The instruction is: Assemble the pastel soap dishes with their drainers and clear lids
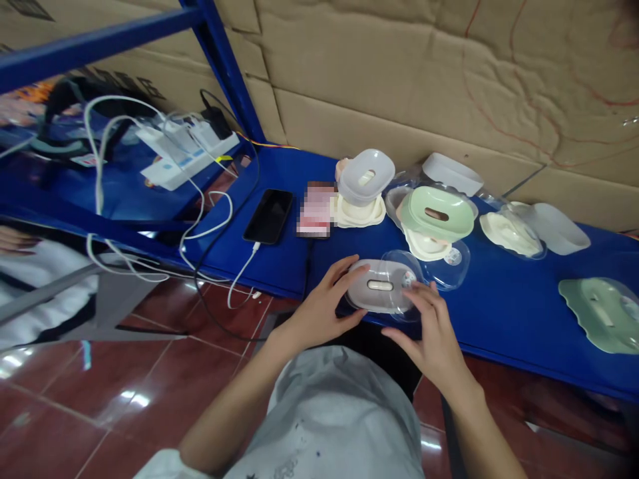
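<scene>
A pale grey soap dish [367, 301] with a slot in its middle lies at the front edge of the blue table. My left hand [324, 306] grips its left end, fingers on the far rim and thumb on the near side. Over the dish's right part is a clear plastic lid [399, 261] with a round sticker. My right hand [432, 322] holds the lid's right side, fingertips near the sticker, thumb at the near edge. Just beyond, a green soap dish [462, 223] sits stacked on cream pieces, with another clear lid [452, 274] beside it.
Further back stand a grey dish [357, 183] on cream parts [362, 213] and white dishes [564, 229]. A green wavy tray [589, 313] lies at right. At left are a charging phone [269, 216], cables and a power strip [184, 166]. Another person's sleeve [44, 293] shows far left.
</scene>
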Demonstrator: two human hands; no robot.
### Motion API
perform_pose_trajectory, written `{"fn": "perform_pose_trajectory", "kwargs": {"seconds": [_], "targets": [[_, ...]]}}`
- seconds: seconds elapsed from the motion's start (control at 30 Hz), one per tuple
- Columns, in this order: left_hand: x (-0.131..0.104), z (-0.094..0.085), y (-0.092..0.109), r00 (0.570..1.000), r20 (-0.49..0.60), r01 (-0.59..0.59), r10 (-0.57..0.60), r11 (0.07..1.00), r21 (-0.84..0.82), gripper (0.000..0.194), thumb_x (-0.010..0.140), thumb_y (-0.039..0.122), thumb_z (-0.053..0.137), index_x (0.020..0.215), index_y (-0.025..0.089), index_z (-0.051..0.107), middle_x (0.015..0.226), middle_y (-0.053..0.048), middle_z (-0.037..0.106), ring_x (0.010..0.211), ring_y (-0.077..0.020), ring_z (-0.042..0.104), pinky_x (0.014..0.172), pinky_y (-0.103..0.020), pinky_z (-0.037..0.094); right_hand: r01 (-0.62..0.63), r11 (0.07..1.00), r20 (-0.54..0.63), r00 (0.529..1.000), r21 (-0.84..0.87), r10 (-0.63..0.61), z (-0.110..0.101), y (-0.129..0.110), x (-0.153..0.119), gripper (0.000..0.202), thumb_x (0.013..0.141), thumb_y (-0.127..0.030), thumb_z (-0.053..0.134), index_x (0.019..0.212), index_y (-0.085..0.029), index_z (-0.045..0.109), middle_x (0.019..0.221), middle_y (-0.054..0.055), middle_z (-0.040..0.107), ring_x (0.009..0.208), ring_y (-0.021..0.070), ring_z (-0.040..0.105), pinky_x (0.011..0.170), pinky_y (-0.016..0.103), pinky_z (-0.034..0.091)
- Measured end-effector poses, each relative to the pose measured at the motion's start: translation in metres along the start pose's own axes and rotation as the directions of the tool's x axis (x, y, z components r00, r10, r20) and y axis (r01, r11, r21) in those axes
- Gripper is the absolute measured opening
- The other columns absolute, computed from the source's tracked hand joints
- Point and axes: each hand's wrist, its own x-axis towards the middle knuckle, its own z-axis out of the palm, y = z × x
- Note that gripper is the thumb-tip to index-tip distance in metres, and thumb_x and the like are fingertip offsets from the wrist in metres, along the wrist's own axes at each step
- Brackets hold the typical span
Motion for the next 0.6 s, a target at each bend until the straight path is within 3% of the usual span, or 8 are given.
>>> {"fn": "perform_pose_trajectory", "kwargs": {"seconds": [0.13, 0.23, 0.33, 0.47, 0.6], "targets": [[0.000, 0.000, -0.001, 1.000, -0.001, 0.020, -0.020, 1.000, -0.007, 0.087, 0.096, 0.025, 0.078, 0.167, 0.036, 0.031, 0.163, -0.015, 0.041, 0.155, -0.0349, 0.046, 0.128, -0.057, 0.044, 0.073, 0.991, 0.038, 0.997, -0.114, -0.069, 0.000, -0.001, 0.010, 0.061, 0.105, -0.026, 0.065, 0.163, -0.030, 0.045, 0.134, 0.011, 0.066, 0.137, 0.0294, 0.063, 0.135, 0.069, 0.024], [0.000, 0.000, -0.002, 0.999, -0.026, 0.022, -0.022, 1.000, -0.016, 0.094, 0.095, 0.026, 0.080, 0.170, 0.037, 0.025, 0.170, -0.016, 0.033, 0.159, -0.0370, 0.040, 0.128, -0.060, 0.043, 0.132, 0.983, 0.064, 0.990, -0.129, -0.125, -0.006, 0.004, 0.010, 0.060, 0.106, -0.016, 0.060, 0.161, -0.036, 0.049, 0.140, 0.007, 0.068, 0.141, 0.0277, 0.062, 0.136, 0.069, 0.017], [0.000, 0.000, -0.003, 0.999, -0.046, 0.015, -0.016, 1.000, -0.028, 0.097, 0.095, 0.026, 0.080, 0.172, 0.038, 0.021, 0.176, -0.015, 0.024, 0.162, -0.0375, 0.035, 0.129, -0.060, 0.042, 0.130, 0.989, 0.054, 0.991, -0.073, -0.126, -0.012, 0.015, 0.007, 0.061, 0.105, -0.010, 0.057, 0.159, -0.038, 0.052, 0.146, 0.005, 0.068, 0.145, 0.0276, 0.059, 0.134, 0.067, 0.026], [-0.001, 0.000, -0.003, 1.000, -0.015, 0.022, -0.023, 0.999, -0.042, 0.087, 0.098, 0.027, 0.078, 0.169, 0.041, 0.029, 0.172, -0.012, 0.035, 0.158, -0.0355, 0.044, 0.128, -0.060, 0.043, 0.101, 0.993, 0.065, 0.992, 0.060, -0.105, -0.014, 0.023, 0.006, 0.060, 0.105, -0.008, 0.053, 0.158, -0.035, 0.053, 0.152, 0.006, 0.065, 0.149, 0.0277, 0.056, 0.125, 0.059, 0.047], [-0.001, 0.000, -0.004, 0.999, -0.031, 0.020, -0.021, 0.999, -0.036, 0.081, 0.099, 0.031, 0.078, 0.167, 0.040, 0.035, 0.169, -0.013, 0.040, 0.155, -0.0347, 0.048, 0.126, -0.060, 0.045, 0.115, 0.992, 0.037, 0.993, 0.047, -0.116, -0.008, 0.022, 0.007, 0.063, 0.102, -0.013, 0.063, 0.160, -0.035, 0.051, 0.156, 0.008, 0.062, 0.152, 0.0311, 0.053, 0.122, 0.059, 0.052]]}}
